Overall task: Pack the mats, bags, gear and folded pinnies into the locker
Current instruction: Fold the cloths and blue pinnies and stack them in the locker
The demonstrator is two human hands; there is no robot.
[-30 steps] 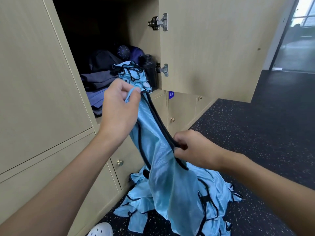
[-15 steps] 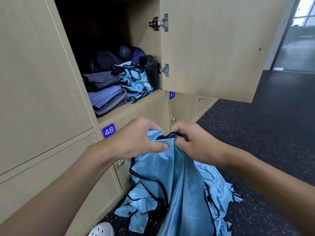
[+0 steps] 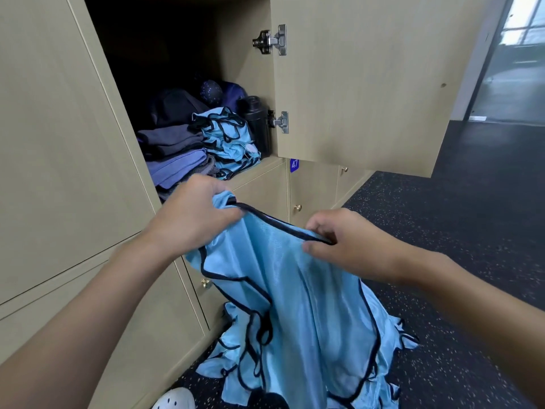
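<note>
Head view: both hands hold one blue pinny (image 3: 295, 290) in front of the locker (image 3: 247, 72), just below its open compartment. Left hand (image 3: 194, 219) grips the upper corner of the black-trimmed edge with curled fingers. Right hand (image 3: 351, 246) pinches the same edge further from the locker. The cloth hangs down from them to a pile (image 3: 224, 358) of more blue pinnies on the floor (image 3: 442, 231) at the locker's foot. Inside the locker, folded pinnies (image 3: 227, 140) lie at the front, between a purple and grey folded stack (image 3: 174, 154) and a black bottle (image 3: 256, 125) beside the door (image 3: 368, 84) hinge.
</note>
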